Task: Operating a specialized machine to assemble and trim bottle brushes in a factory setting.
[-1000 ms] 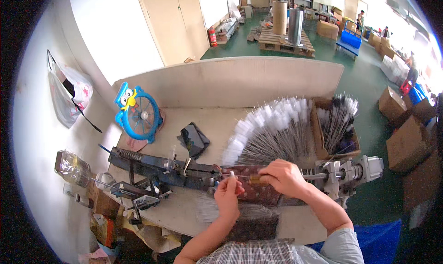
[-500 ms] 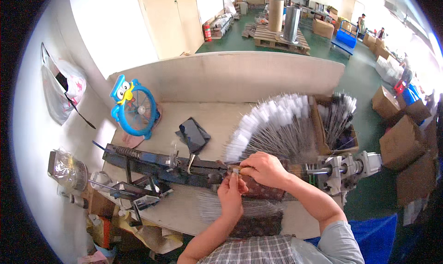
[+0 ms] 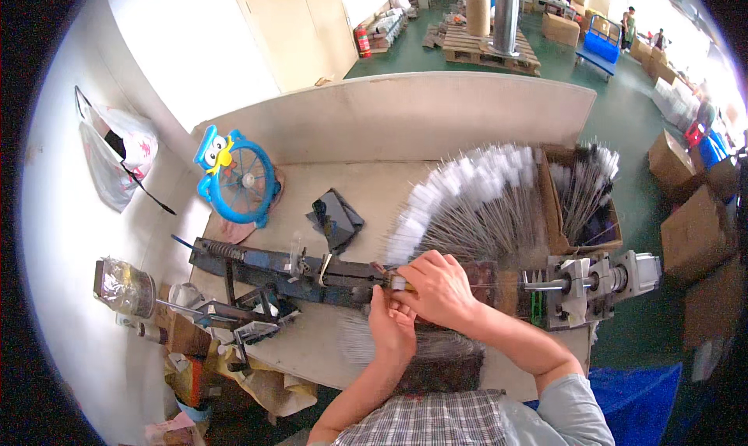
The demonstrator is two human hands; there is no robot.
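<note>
My left hand [image 3: 392,329] is closed, thumb up, at the right end of a long dark metal bar fixture [image 3: 273,273]. Right beside it, my right hand [image 3: 440,290] curls over the same spot, its fingers pinched together. A small yellowish piece [image 3: 400,282] shows between the two hands; its kind is hidden by the fingers. Behind them fans out a large spread of thin wire brushes with white bristle tips [image 3: 452,183]. Under my forearms lies a bundle of thin bare wires [image 3: 360,340] on the bench.
A motorised spindle with a metal shaft [image 3: 580,286] stands right of my hands. A cardboard box [image 3: 555,212] holds more brushes, some dark-tipped. Left are a blue cartoon-shaped fan [image 3: 243,183], a dark phone-like slab [image 3: 335,220] and a wrapped motor [image 3: 125,288]. A low board [image 3: 405,119] edges the bench.
The whole view has shifted slightly with my head. My right hand has rolled further over the small piece, and both hands remain together at the bar's end.
</note>
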